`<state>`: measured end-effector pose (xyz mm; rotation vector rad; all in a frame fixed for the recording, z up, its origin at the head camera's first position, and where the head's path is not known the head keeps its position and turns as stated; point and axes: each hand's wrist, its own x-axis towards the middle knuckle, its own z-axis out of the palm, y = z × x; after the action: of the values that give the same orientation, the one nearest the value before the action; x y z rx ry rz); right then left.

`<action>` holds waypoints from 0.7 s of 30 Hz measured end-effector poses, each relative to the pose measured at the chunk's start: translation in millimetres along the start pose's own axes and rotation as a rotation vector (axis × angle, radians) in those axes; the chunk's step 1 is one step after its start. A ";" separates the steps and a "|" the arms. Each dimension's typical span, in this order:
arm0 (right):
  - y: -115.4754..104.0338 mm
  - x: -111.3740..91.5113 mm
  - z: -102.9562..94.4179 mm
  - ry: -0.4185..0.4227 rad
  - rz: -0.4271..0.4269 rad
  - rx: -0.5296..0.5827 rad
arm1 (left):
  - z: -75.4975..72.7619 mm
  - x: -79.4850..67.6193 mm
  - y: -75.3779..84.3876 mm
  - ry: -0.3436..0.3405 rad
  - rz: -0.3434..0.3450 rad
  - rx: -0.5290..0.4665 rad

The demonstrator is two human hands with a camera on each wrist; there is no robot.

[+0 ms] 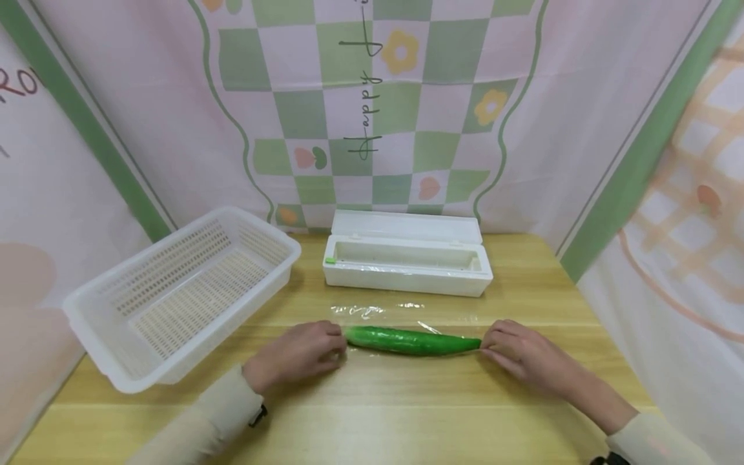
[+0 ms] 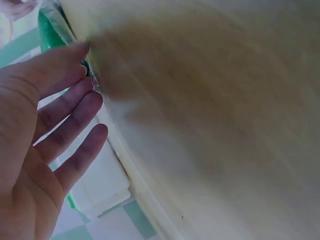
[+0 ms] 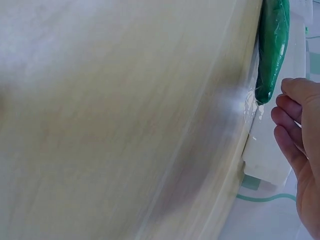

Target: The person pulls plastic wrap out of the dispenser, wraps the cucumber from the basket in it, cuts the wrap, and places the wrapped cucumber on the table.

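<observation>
Cucumber (image 1: 413, 341), frame's lower centre, in clear film (image 1: 360, 312) on table (image 1: 407, 420). Left hand (image 1: 305, 350) at left tip, pinching film, lower fingers (image 2: 82, 152) loose; right hand (image 1: 526, 355) apparently likewise at right tip. Step seems wrapping; next move probably calls for tucking ends. Beyond: white box (image 1: 407, 281), lid (image 1: 407, 226) up; basket (image 1: 235, 316), frame left. Neither seems in way.

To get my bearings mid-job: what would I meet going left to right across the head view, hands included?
White basket, left hand, green cucumber, right hand.
</observation>
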<state>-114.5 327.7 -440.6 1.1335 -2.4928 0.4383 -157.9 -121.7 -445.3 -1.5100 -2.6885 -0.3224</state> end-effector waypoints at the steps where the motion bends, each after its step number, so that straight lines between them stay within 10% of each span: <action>1: 0.0 0.0 0.2 -0.001 0.006 0.001 | 0.8 0.5 -0.4 0.009 0.008 0.014; 21: 0.4 -0.3 2.2 -0.053 0.146 -0.057 | -8.1 10.3 -8.2 0.138 -0.035 0.033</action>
<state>-115.1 327.2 -442.8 0.9571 -2.6269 0.3788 -170.9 -118.8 -437.3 -1.3792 -2.6028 -0.3672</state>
